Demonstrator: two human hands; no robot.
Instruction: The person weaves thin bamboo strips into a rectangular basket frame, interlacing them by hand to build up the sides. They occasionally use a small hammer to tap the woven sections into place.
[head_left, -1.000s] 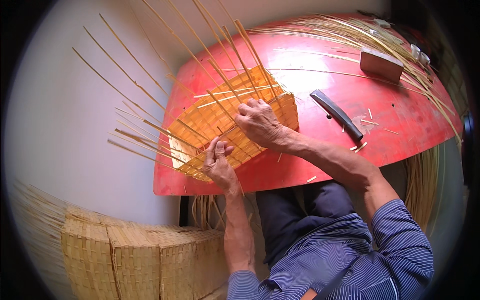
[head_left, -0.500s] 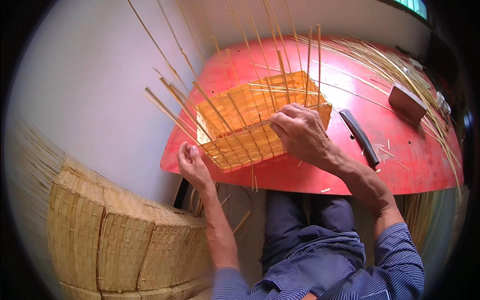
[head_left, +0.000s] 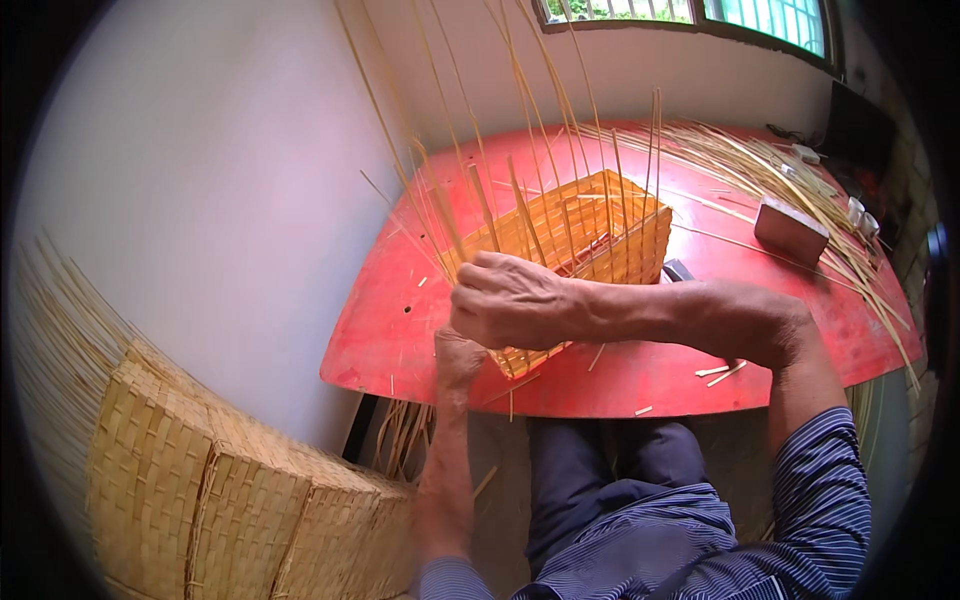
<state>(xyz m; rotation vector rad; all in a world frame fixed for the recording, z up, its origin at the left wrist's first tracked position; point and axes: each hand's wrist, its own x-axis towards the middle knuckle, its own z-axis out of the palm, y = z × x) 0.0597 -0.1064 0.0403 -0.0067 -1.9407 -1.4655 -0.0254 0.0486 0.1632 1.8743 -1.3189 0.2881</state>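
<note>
An orange woven bamboo basket [head_left: 635,240], with long strips [head_left: 567,110] standing up from its sides, rests at a slant on the red table. My right hand [head_left: 500,300] is closed at the basket's near left end, among the strip bases; what its fingers grip is hidden. My left hand [head_left: 458,355] is just below it at that corner, its fingers mostly hidden behind my right hand. A dark curved blade-like tool [head_left: 677,271] lies beside the basket, largely covered by my right forearm.
A brown block [head_left: 790,230] and long loose strips [head_left: 730,165] lie on the right of the red table [head_left: 370,355], with scraps near its front. Stacked pale woven pieces [head_left: 250,500] stand at lower left beside the wall. A window is at the back.
My right hand has moved leftward across the basket to its near end, over my left hand. The basket now appears more lengthwise away from me. The view has tilted up, showing more window.
</note>
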